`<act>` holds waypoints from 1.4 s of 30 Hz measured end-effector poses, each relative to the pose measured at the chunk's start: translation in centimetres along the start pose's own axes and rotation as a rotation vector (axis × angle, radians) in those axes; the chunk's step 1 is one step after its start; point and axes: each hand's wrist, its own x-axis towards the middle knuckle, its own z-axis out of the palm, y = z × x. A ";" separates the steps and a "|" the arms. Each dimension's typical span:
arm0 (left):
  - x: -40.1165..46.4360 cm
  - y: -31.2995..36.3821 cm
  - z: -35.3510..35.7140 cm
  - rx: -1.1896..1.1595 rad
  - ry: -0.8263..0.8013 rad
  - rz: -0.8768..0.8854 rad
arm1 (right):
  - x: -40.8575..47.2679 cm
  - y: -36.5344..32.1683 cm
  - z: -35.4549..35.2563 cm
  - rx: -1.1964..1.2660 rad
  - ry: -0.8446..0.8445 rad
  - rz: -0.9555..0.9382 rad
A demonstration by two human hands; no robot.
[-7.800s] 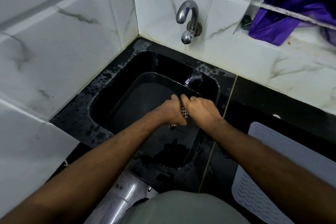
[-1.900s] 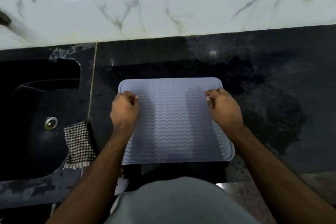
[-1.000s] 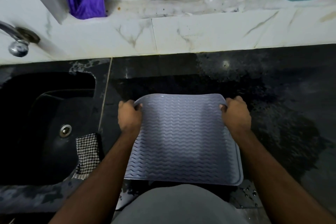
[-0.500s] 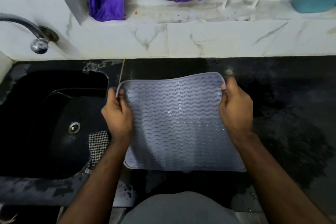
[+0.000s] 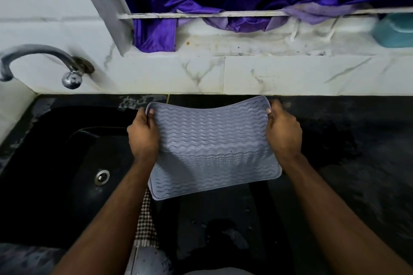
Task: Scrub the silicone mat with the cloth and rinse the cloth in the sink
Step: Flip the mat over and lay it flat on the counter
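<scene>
Both hands, left hand [image 5: 143,134] and right hand [image 5: 282,134], grip the silicone mat [image 5: 212,147] lifted beside the sink [image 5: 55,152]; the checkered cloth [image 5: 146,223] lies idle on the sink's edge, so scrubbing seems paused or finished.

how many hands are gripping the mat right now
2. The left hand grips the silicone mat at its upper left corner; the right hand grips its upper right corner.

you've got the grey silicone mat [image 5: 212,145] lifted off the desk, wavy ribs facing you, top edge sagging in the middle, tilted a bit. the checkered cloth [image 5: 146,223] is draped on the black sink [image 5: 44,140] edge, below the mat's lower-left corner.
</scene>
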 end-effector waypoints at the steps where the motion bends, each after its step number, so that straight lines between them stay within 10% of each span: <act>1: 0.6 -0.4 0.5 0.008 -0.017 -0.008 | 0.6 0.1 0.7 -0.008 -0.013 0.009; 26: 13.1 -5.3 15.3 0.402 -0.174 -0.028 | 11.4 6.7 15.7 0.036 -0.038 0.331; 42: 9.5 -3.9 17.0 0.465 -0.102 0.092 | 9.5 4.3 16.8 -0.197 0.055 0.179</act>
